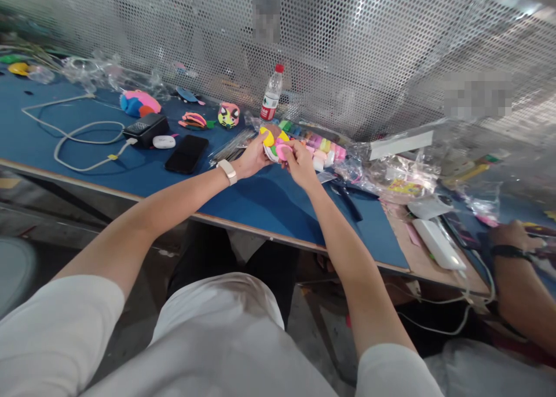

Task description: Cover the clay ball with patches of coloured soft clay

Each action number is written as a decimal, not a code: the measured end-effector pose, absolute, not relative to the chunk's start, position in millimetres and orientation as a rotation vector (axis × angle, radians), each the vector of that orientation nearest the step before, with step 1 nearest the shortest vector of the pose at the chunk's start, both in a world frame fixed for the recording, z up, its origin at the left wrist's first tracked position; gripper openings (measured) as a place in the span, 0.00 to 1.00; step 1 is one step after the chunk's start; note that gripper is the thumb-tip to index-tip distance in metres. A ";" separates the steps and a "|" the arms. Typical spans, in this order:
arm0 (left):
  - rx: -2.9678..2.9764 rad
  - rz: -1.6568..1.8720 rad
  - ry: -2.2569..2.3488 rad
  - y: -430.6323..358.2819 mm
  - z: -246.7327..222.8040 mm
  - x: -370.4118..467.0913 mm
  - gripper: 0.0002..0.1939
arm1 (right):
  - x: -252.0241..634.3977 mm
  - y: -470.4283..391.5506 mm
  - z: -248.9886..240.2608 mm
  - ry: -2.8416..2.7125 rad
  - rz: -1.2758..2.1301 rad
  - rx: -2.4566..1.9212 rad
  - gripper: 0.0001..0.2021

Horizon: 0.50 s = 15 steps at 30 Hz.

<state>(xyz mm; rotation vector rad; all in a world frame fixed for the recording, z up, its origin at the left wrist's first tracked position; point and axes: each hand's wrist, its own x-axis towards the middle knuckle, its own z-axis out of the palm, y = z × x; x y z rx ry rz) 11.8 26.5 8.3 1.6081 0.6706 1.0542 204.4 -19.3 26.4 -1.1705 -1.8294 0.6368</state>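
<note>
Fingers partly hide one colourful piece (274, 143) over the table (260, 203): the left hand (255, 157) clamps its side, the right hand (299, 160) pinches its pink part. A co-worker's hand (512, 236) is blurred, its hold unclear. One red-capped bottle (271, 95) stands beyond.

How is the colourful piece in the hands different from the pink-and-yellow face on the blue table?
The colourful piece is held by the left hand and right hand, while the pink-and-yellow face sits on the blue table. The face has bold black markings; the colourful piece shows patches of yellow, pink and green, partly hidden by the hands. Both have pink and yellow on them.
</note>
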 end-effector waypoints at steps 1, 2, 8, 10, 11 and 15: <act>1.595 1.047 0.665 25.0 9.5 11.9 0.49 | 203.9 -18.0 25.9 -1.811 0.674 -1.167 0.44; 1.552 1.042 0.651 23.7 10.3 12.2 0.46 | 203.4 -16.8 25.5 -1.791 0.711 -1.160 0.44; 1.119 1.035 0.462 23.7 5.5 16.0 0.21 | 202.4 -11.2 21.6 -1.687 0.752 -1.097 0.41; 1.096 1.017 0.412 25.1 1.4 17.6 0.15 | 201.7 -9.0 18.5 -1.682 0.743 -1.085 0.40; 1.098 1.008 0.395 25.5 -0.4 18.3 0.11 | 201.2 -7.7 16.8 -1.679 0.739 -1.082 0.41; 1.104 1.021 0.362 23.8 -3.7 20.1 0.03 | 199.9 -3.1 10.4 -1.710 0.666 -1.079 0.41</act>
